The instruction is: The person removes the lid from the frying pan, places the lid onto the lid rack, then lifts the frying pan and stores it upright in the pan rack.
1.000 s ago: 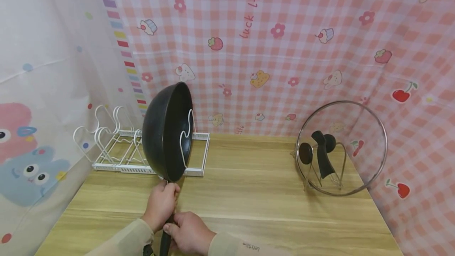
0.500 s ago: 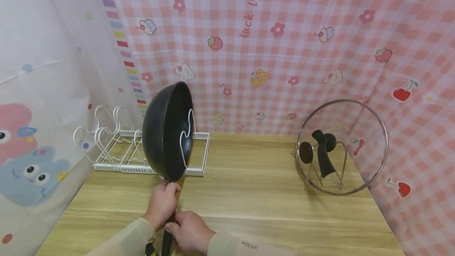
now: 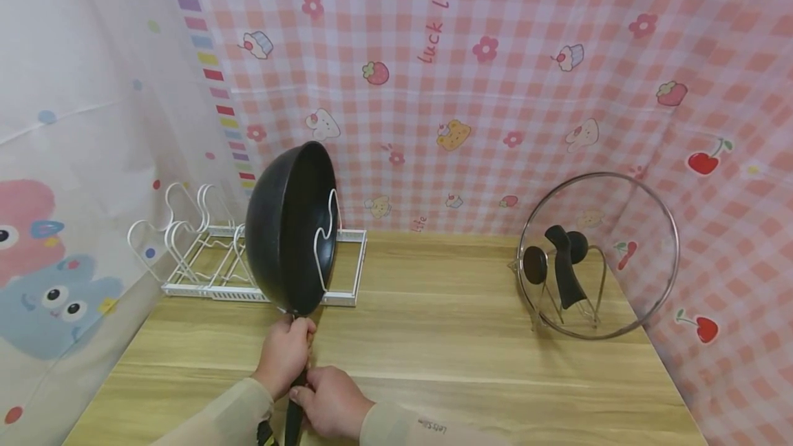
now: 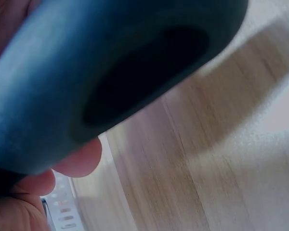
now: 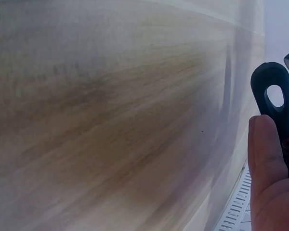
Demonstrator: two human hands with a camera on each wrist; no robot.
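Note:
A deep black wok (image 3: 266, 232) stands on its side in a white wire pan rack (image 3: 361, 267), its hollow facing right. One curved white divider (image 3: 319, 246) rises in front of the hollow. My left hand (image 3: 285, 353) grips the handle close to the wok's body. Lower down, my right hand (image 3: 334, 401) holds the black handle (image 3: 294, 422), thumb over it and fingers behind. The handle's holed end fills much of the left wrist view. In the right wrist view, fingers (image 5: 266, 149) lie along the handle, below its hole.
At the right, a glass lid (image 3: 672, 239) with a steel rim and a black handle (image 3: 566, 274) leans in a small wire stand (image 3: 601, 288). More white dividers (image 3: 180, 226) stand at the rack's left. Patterned curtains (image 3: 421, 109) enclose the wooden table (image 3: 446, 336).
The wok has turned slightly in the rack: its body shifts a little left, its handle end a little right. Both hands keep their hold.

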